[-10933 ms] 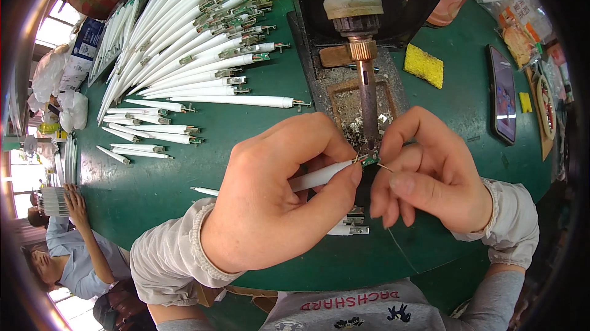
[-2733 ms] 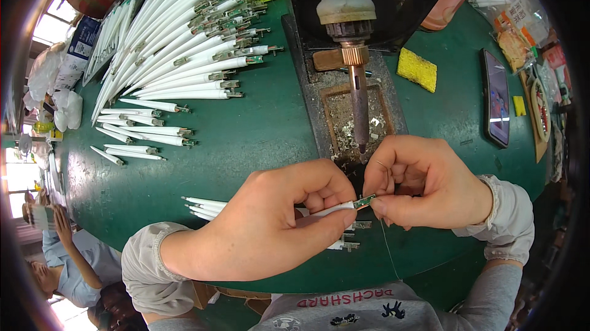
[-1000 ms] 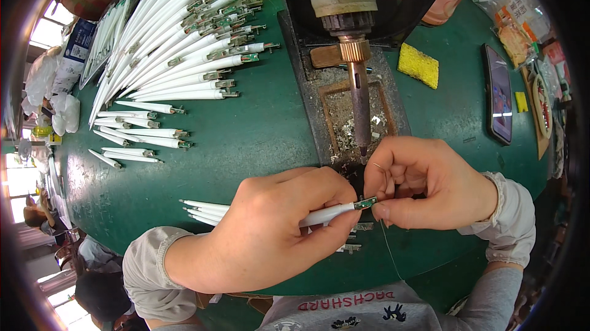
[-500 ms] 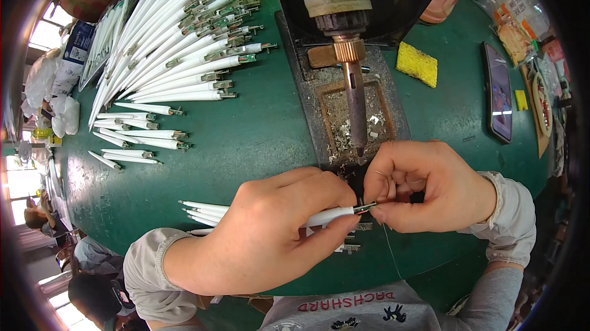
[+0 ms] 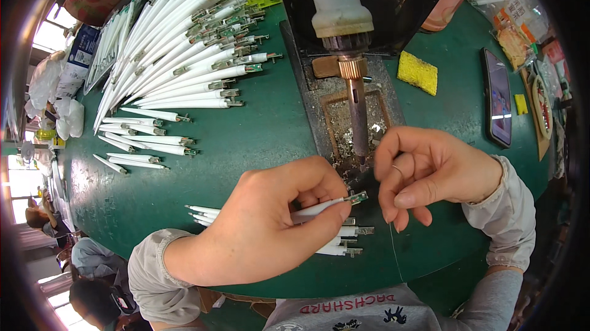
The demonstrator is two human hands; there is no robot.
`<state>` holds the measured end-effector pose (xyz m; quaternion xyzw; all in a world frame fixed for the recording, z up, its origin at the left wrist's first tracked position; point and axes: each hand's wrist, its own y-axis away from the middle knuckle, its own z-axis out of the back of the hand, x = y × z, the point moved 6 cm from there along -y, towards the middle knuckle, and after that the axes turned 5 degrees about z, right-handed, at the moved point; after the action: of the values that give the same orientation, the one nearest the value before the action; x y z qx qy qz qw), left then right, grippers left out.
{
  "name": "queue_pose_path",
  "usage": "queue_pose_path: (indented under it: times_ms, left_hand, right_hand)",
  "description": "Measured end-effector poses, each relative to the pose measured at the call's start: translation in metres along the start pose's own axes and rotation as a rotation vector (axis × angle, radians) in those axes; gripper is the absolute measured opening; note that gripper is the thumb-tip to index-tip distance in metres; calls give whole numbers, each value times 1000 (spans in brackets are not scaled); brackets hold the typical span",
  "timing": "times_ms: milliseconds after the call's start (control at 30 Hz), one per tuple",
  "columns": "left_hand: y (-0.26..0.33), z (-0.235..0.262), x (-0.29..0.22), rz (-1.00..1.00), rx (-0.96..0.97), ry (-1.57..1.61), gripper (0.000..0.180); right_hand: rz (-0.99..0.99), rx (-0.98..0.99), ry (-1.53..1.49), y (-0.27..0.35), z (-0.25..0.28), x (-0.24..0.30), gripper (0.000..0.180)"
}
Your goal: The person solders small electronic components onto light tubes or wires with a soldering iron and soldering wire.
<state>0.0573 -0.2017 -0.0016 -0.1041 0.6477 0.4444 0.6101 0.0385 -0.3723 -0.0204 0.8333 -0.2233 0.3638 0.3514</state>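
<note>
My left hand (image 5: 270, 226) grips a white tube (image 5: 316, 209) whose small circuit-board end (image 5: 356, 197) points right, just below the tip of a fixed soldering iron (image 5: 355, 110). My right hand (image 5: 433, 174) is beside that end, fingers curled, pinching a thin solder wire (image 5: 394, 251) that trails down toward my body. A few finished white tubes (image 5: 344, 239) lie under my left hand on the green table (image 5: 258, 140).
A metal tray of solder scraps (image 5: 335, 116) sits under the iron. Many white tubes (image 5: 184, 54) are fanned out at the far left. A yellow sponge (image 5: 418, 73) and a phone (image 5: 498, 97) lie to the right. Other people (image 5: 92, 269) are at lower left.
Both hands stay under the iron tip. My right hand's fingers have shifted slightly up and right from the tube's board end. More tubes lie under my left hand than eleven seconds ago.
</note>
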Motion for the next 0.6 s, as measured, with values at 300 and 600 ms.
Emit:
queue_pose_path:
  times_ms: [300,600]
  left_hand:
    - [-8,7,-5,32,-21,67,8]
    - [-7,11,-12,9,-31,96,9]
  right_hand:
    - [288,-119,687,16,-19,34,13]
    - [579,-329,955,13,-24,42,10]
